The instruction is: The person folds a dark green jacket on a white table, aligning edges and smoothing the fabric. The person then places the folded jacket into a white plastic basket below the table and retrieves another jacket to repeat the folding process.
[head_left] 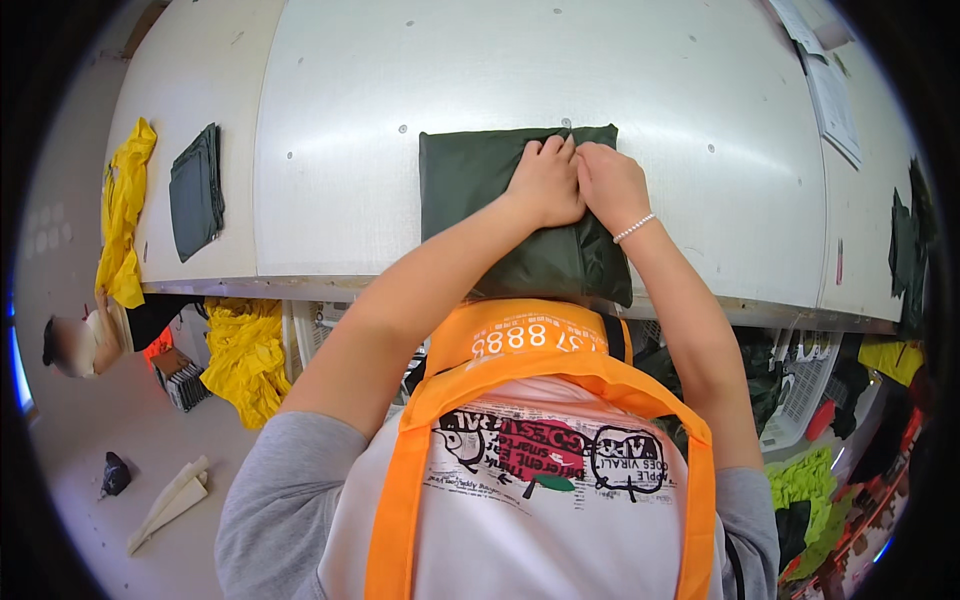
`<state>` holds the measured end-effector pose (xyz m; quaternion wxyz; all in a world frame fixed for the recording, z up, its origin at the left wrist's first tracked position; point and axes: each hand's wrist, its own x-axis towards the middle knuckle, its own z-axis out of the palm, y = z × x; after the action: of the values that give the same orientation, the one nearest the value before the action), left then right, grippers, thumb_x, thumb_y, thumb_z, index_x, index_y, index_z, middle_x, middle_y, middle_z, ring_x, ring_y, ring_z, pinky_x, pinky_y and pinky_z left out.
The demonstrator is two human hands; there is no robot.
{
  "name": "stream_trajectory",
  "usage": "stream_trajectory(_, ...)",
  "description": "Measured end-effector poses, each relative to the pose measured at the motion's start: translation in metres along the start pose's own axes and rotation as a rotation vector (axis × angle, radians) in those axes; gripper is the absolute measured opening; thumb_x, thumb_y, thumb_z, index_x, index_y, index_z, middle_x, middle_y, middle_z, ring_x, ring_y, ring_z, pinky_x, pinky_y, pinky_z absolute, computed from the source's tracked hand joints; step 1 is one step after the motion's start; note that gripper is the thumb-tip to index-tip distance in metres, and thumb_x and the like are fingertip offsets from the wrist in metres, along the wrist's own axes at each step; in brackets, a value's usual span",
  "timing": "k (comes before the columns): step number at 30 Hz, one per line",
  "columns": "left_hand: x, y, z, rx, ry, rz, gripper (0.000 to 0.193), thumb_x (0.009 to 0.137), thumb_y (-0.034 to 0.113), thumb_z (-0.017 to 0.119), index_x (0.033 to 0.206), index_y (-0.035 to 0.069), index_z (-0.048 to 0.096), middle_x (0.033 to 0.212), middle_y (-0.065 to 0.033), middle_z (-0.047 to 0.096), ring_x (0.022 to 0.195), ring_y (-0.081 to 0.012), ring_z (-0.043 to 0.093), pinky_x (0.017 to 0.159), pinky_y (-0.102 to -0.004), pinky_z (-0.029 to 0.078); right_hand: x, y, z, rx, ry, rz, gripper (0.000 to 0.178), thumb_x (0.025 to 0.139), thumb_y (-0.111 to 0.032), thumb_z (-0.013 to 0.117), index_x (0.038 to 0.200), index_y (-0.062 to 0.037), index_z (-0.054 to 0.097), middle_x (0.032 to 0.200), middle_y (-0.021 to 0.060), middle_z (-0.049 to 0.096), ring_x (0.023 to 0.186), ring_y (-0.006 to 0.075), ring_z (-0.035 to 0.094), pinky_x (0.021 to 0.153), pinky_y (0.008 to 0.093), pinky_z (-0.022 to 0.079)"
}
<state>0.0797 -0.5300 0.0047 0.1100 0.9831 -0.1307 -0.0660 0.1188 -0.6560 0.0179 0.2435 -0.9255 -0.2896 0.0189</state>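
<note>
A dark green bundle of smooth, shiny fabric (470,200), squarish and puffy, lies at the table's near edge in front of me. Across its upper right part, my left hand (546,185) rests with fingers bent and pressed together at the far edge. My right hand (612,185), a beaded bracelet at its wrist, is closed in a pinch right beside it, at the bundle's far right corner. The fingertips of both hands almost meet over the fabric. What exactly lies between them is too small to make out. A fold runs down the bundle below the hands.
The white table (340,150) has small screw heads. To the left lie a dark folded stack (196,192) and a yellow garment (125,215); another person (88,340) stands there. Papers (832,105) lie far right. Yellow fabric (245,355) and a white basket (805,385) are below the table.
</note>
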Motion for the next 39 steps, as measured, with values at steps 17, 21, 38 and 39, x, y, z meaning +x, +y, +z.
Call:
stream_trajectory(17,-0.009,0.033,0.021,0.186,0.077,0.071,0.040,0.086,0.032,0.052,0.120,0.012,0.059,0.137,-0.0223,0.042,0.134,-0.0384,0.029,0.109,-0.0558,0.019,-0.034,-0.001,-0.013,0.040,0.007,0.228,0.008,0.079,-0.011,0.058,0.082,-0.0033,0.058,0.068,0.0161,0.062,0.066,0.0350,0.062,0.059,0.0420,0.049)
stream_trajectory(21,-0.008,-0.016,-0.026,-0.580,0.106,0.191,0.039,0.080,0.024,0.064,0.116,0.009,0.062,0.131,-0.0136,0.053,0.127,-0.0288,0.043,0.109,-0.0481,0.026,-0.036,0.003,-0.025,0.069,0.025,0.303,0.008,0.082,-0.012,0.056,0.087,-0.0053,0.058,0.075,0.0165,0.064,0.070,0.0353,0.063,0.062,0.0438,0.050)
stream_trajectory(38,0.013,-0.046,0.001,-0.219,0.180,-0.152,0.040,0.087,0.026,0.054,0.120,0.003,0.053,0.119,-0.0171,0.057,0.112,-0.0342,0.052,0.096,-0.0469,0.036,-0.002,0.008,0.026,0.089,0.026,0.031,0.016,0.090,-0.013,0.053,0.091,0.0005,0.061,0.095,0.0173,0.061,0.089,0.0332,0.059,0.076,0.0409,0.049)
stream_trajectory(39,0.016,-0.044,0.002,-0.195,0.090,-0.180,0.039,0.088,0.026,0.053,0.120,0.003,0.053,0.119,-0.0167,0.057,0.111,-0.0340,0.052,0.095,-0.0473,0.037,0.008,0.011,0.024,0.170,-0.016,0.152,0.016,0.089,-0.013,0.053,0.092,-0.0003,0.062,0.093,0.0173,0.062,0.086,0.0337,0.060,0.075,0.0413,0.050)
